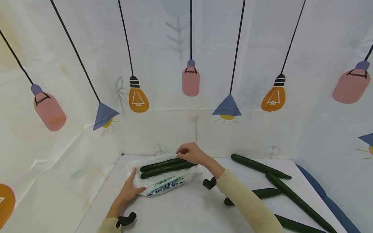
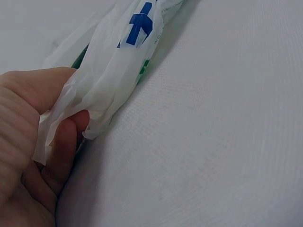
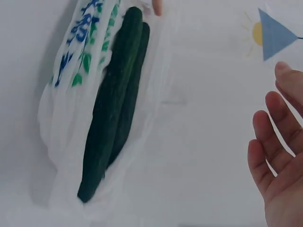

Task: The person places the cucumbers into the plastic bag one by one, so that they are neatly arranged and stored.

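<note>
Two cucumbers (image 1: 166, 166) lie side by side in the white plastic bag (image 1: 163, 184) on the table (image 1: 186, 207), long axis left-right; left hand (image 1: 129, 189) pinches the bag's near-left edge, right hand (image 1: 192, 152) hovers over their right ends, fingers (image 3: 270, 142) loosely spread.

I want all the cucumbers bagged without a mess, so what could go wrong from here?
The plastic bag is thin, and the left hand only pinches one edge; it may slip free or tear as more go in. Two cucumbers already lie in the open mouth, so they might roll out if the bag tilts. The loose cucumbers look longer than the bag and may stick out.
</note>
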A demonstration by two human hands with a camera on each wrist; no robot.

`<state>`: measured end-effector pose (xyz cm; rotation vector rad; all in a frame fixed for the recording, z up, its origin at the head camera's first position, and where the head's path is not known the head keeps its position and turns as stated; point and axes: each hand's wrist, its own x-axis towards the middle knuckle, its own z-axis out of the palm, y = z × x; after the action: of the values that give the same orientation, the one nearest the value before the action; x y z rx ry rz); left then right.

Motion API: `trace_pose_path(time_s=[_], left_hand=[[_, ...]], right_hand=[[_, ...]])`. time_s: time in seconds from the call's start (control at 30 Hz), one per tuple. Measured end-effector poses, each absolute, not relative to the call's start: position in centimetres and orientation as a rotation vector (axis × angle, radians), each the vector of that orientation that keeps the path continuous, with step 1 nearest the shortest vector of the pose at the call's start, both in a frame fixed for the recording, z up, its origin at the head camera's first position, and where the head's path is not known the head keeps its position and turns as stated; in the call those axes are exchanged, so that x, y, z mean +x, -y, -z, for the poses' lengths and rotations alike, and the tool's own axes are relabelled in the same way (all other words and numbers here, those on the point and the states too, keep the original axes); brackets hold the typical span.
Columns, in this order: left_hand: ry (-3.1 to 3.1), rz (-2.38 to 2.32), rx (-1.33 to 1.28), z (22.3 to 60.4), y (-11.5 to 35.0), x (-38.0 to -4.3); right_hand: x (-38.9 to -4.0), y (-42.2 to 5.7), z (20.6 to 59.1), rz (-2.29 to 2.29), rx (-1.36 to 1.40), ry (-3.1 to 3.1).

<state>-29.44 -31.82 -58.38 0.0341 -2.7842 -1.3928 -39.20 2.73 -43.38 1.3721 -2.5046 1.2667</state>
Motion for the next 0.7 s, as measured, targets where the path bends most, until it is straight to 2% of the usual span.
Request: trace_pose_path(time_s=[0.33, 0.7], left_hand=[[2.793, 1.401, 0.041, 58.6, 31.7, -29.6], [2.815, 1.390, 0.014, 58.9, 32.2, -30.0]], right_hand=[[-39.7, -9.9, 44.0, -1.155, 1.271, 2.550], [-39.7, -17.7, 45.0, -1.099, 0.952, 2.733]])
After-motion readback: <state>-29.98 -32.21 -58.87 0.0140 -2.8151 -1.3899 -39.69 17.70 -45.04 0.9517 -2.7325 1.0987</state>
